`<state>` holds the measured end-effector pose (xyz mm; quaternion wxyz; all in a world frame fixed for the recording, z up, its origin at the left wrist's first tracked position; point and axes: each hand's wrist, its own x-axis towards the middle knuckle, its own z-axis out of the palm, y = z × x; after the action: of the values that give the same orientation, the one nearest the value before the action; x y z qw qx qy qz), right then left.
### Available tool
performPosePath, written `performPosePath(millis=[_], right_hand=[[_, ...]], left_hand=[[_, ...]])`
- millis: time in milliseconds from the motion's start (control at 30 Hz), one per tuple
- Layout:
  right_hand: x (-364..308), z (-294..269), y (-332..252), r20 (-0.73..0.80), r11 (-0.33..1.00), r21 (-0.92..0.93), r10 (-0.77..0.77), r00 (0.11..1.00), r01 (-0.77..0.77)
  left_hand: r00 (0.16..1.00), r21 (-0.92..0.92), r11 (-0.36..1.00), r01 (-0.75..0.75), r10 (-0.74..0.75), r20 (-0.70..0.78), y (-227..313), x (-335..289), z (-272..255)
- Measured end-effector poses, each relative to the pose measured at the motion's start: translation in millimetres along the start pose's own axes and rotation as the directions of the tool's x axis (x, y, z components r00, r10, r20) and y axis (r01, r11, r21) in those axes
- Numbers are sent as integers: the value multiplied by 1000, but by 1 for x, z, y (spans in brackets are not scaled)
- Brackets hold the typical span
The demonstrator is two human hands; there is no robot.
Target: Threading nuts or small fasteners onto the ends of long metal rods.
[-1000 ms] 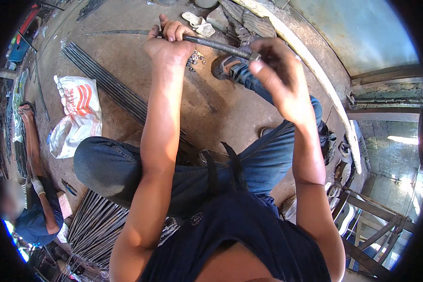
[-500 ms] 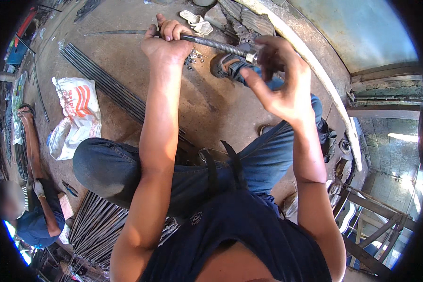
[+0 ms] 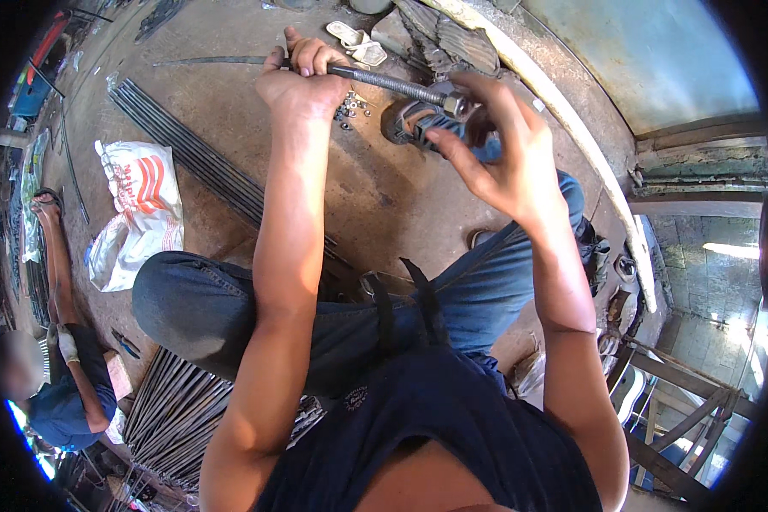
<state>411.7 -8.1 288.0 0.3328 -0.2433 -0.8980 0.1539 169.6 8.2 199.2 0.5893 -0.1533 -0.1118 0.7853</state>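
Observation:
My left hand is closed around a long, dark metal rod whose right-hand stretch is threaded. Toward the left, the rod's thin plain end runs out past my fist. A hex nut sits on the rod's threaded tip. Beside that nut is my right hand, its thumb and fingers apart, with the nut lying in the gap between them. I see nothing held in it. Under the rod, a small heap of loose nuts lies on the floor.
Several long rods lie on the floor to the left, near a white sack. A bigger rod pile and pliers are lower left, by a seated person. Sandals lie ahead; a pale pole curves along the right.
My right hand's fingers have shifted slightly back from the rod's tip, so the nut shows more fully. My left hand and the rod have hardly moved.

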Motion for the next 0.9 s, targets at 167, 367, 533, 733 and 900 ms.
performPosePath(millis=[167, 367, 533, 733, 900], right_hand=[[-3, 4, 4, -36, 986, -137, -97, 995, 91], [7, -3, 0, 46, 995, -3, 98, 994, -98], [7, -2, 4, 126, 987, -113, 125, 984, -111], [-1, 6, 9, -23, 992, -125, -31, 999, 28], [1, 1, 9, 139, 976, 1, 214, 967, -216]], left_hand=[[998, -8, 1000, -2, 2, -64, -3, 2, 1], [996, 3, 1000, -15, 15, -93, -4, 2, -2], [989, 47, 997, -63, 68, -129, -9, 2, -5], [979, 88, 993, -74, 89, -184, -15, 3, -7], [984, 89, 994, -69, 83, -160, -14, 4, -12]])
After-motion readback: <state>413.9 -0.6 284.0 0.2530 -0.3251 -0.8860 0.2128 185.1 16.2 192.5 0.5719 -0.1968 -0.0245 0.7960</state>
